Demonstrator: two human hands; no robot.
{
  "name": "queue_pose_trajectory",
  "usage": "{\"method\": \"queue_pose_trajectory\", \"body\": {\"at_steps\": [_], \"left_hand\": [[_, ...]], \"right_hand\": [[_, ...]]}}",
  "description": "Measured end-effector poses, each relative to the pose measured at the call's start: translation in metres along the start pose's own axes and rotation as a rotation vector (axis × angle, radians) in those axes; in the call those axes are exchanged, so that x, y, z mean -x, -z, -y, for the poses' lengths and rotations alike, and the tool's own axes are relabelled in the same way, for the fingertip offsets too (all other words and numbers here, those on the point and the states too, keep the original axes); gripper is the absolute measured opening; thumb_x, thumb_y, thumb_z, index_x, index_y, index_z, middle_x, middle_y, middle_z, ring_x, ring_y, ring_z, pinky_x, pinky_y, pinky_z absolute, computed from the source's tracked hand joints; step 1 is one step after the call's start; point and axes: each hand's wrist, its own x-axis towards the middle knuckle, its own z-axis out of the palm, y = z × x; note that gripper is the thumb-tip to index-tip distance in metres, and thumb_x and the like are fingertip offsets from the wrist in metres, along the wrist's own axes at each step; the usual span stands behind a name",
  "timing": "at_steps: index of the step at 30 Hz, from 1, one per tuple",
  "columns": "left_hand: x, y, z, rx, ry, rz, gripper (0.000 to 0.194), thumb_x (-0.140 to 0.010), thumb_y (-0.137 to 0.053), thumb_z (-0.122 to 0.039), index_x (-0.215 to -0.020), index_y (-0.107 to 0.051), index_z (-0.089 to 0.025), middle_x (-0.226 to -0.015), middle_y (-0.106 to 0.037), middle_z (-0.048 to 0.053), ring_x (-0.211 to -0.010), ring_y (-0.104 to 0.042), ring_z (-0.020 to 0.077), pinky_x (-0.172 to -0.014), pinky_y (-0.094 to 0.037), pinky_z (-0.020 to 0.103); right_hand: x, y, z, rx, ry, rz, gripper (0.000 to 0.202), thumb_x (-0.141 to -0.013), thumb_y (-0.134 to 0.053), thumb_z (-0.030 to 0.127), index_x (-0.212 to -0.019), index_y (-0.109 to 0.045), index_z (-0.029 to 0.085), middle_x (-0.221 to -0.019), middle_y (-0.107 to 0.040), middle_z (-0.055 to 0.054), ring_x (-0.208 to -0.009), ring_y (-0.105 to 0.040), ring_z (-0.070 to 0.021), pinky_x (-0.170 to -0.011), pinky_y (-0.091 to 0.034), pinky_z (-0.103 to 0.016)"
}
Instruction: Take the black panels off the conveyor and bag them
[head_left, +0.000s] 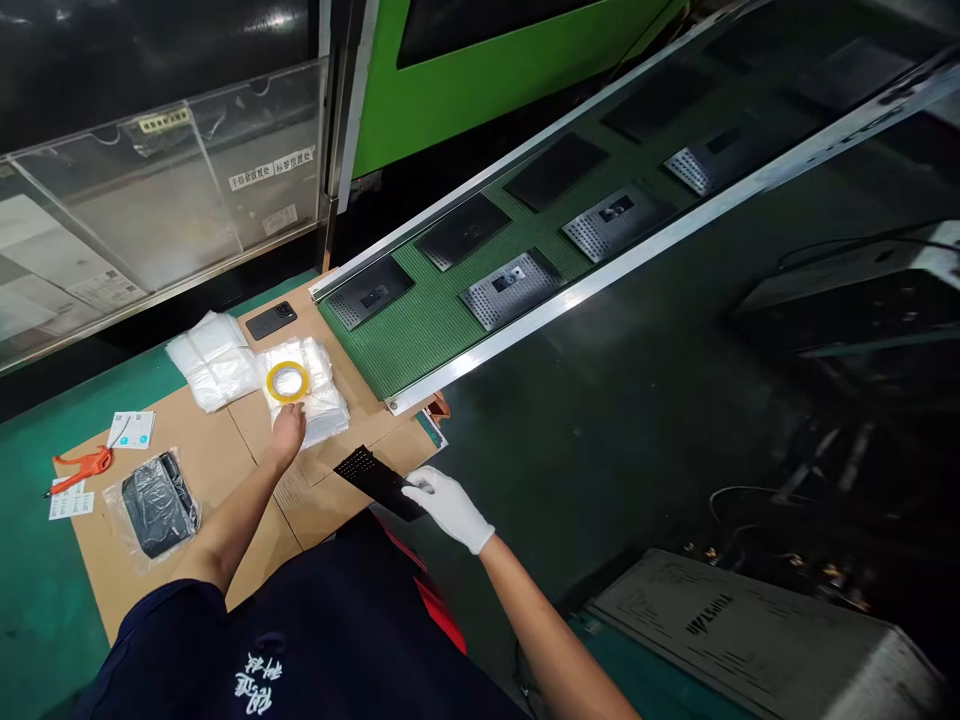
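Observation:
My right hand (450, 508), in a white glove, grips a thin black perforated panel (367, 470) by its near end, over the front edge of the cardboard. My bare left hand (289, 432) reaches to a stack of clear plastic bags (322, 395), its fingers drawn together just below a roll of yellow tape (287, 382) that lies on the bags. Whether the fingertips pinch a bag or the tape is too small to tell. Left of this stack lies a second pile of bags (214, 360). A bagged dark panel (159, 505) rests on the cardboard (232, 470).
A green conveyor belt (390, 365) with metal side rails carries several black panels (514, 287) at the upper right. A phone (271, 320), orange cutters (84, 465) and label sheets (132, 430) lie on the table. A grey machine box (750, 620) stands lower right.

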Motion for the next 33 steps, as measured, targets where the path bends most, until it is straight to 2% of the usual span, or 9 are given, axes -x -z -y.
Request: {"method": "queue_pose_trajectory", "body": {"at_steps": [4, 6, 10, 12, 14, 18, 23, 26, 33], "left_hand": [[0.011, 0.004, 0.007, 0.042, -0.068, 0.055, 0.022, -0.1, -0.05, -0.021, -0.098, -0.072, -0.018, -0.1, -0.07, 0.014, -0.104, -0.062, 0.0305, -0.097, -0.052, 0.045], [0.022, 0.007, 0.01, 0.072, -0.106, 0.103, 0.018, -0.096, -0.054, -0.016, -0.099, -0.072, -0.019, -0.103, -0.071, 0.011, -0.105, -0.063, 0.0277, -0.097, -0.053, 0.042], [0.039, 0.009, 0.014, 0.116, -0.135, 0.196, 0.029, -0.094, -0.053, -0.011, -0.115, -0.07, -0.02, -0.104, -0.071, 0.01, -0.103, -0.065, 0.0241, -0.096, -0.054, 0.038], [0.041, 0.008, 0.015, 0.131, -0.133, 0.232, 0.024, -0.095, -0.054, -0.016, -0.111, -0.072, -0.02, -0.102, -0.07, 0.009, -0.103, -0.064, 0.0246, -0.098, -0.053, 0.039], [0.039, 0.006, 0.014, 0.149, -0.12, 0.259, 0.018, -0.097, -0.056, -0.024, -0.098, -0.073, -0.021, -0.097, -0.07, 0.009, -0.102, -0.063, 0.025, -0.099, -0.051, 0.039], [0.03, 0.004, 0.012, 0.197, -0.05, 0.281, 0.019, -0.095, -0.06, -0.031, -0.085, -0.071, -0.02, -0.097, -0.07, 0.009, -0.1, -0.063, 0.0247, -0.097, -0.051, 0.039], [0.021, 0.0, 0.015, 0.276, 0.118, 0.32, 0.014, -0.086, -0.066, -0.03, -0.078, -0.068, -0.019, -0.081, -0.07, 0.004, -0.077, -0.065, 0.0194, -0.075, -0.052, 0.032], [0.019, -0.002, 0.018, 0.338, 0.2, 0.36, 0.016, -0.084, -0.066, -0.032, -0.077, -0.068, -0.018, -0.073, -0.07, 0.002, -0.069, -0.065, 0.017, -0.067, -0.051, 0.028], [0.018, -0.004, 0.024, 0.416, 0.312, 0.408, 0.013, -0.075, -0.069, -0.028, -0.079, -0.075, -0.017, -0.067, -0.073, 0.002, -0.065, -0.066, 0.0172, -0.06, -0.051, 0.026]], "right_hand": [[-0.003, 0.001, -0.003, -0.01, 0.002, -0.02, 0.022, -0.085, -0.061, 0.044, -0.078, -0.061, 0.023, -0.083, -0.063, -0.002, -0.078, -0.057, -0.0197, -0.08, -0.048, -0.035], [-0.007, -0.001, -0.005, 0.012, 0.01, -0.012, 0.022, -0.085, -0.061, 0.043, -0.076, -0.06, 0.023, -0.081, -0.063, -0.002, -0.076, -0.056, -0.0194, -0.079, -0.048, -0.035], [-0.017, -0.013, -0.012, 0.035, -0.037, -0.02, 0.02, -0.084, -0.06, 0.043, -0.079, -0.061, 0.023, -0.081, -0.066, -0.002, -0.077, -0.059, -0.02, -0.079, -0.049, -0.036], [-0.022, -0.022, -0.017, 0.015, -0.082, 0.0, 0.021, -0.084, -0.059, 0.044, -0.084, -0.063, 0.023, -0.081, -0.068, -0.003, -0.078, -0.062, -0.0209, -0.08, -0.05, -0.036], [-0.027, -0.03, -0.021, -0.004, -0.103, 0.042, 0.022, -0.085, -0.058, 0.044, -0.087, -0.064, 0.022, -0.082, -0.071, -0.003, -0.08, -0.064, -0.0218, -0.082, -0.051, -0.037], [-0.039, -0.043, -0.025, -0.022, -0.097, 0.082, 0.021, -0.087, -0.058, 0.041, -0.088, -0.065, 0.021, -0.087, -0.074, -0.005, -0.084, -0.067, -0.0228, -0.086, -0.052, -0.038], [-0.061, -0.056, -0.02, -0.112, -0.127, 0.144, 0.015, -0.086, -0.061, 0.034, -0.083, -0.065, 0.02, -0.088, -0.076, -0.006, -0.087, -0.07, -0.0232, -0.086, -0.053, -0.037], [-0.076, -0.062, -0.014, -0.119, -0.121, 0.18, 0.014, -0.086, -0.063, 0.031, -0.083, -0.068, 0.019, -0.09, -0.077, -0.007, -0.089, -0.071, -0.0238, -0.086, -0.054, -0.036], [-0.108, -0.07, -0.007, -0.066, -0.099, 0.235, 0.018, -0.083, -0.062, 0.028, -0.07, -0.071, 0.019, -0.077, -0.076, -0.004, -0.079, -0.07, -0.0224, -0.078, -0.053, -0.033]]}}
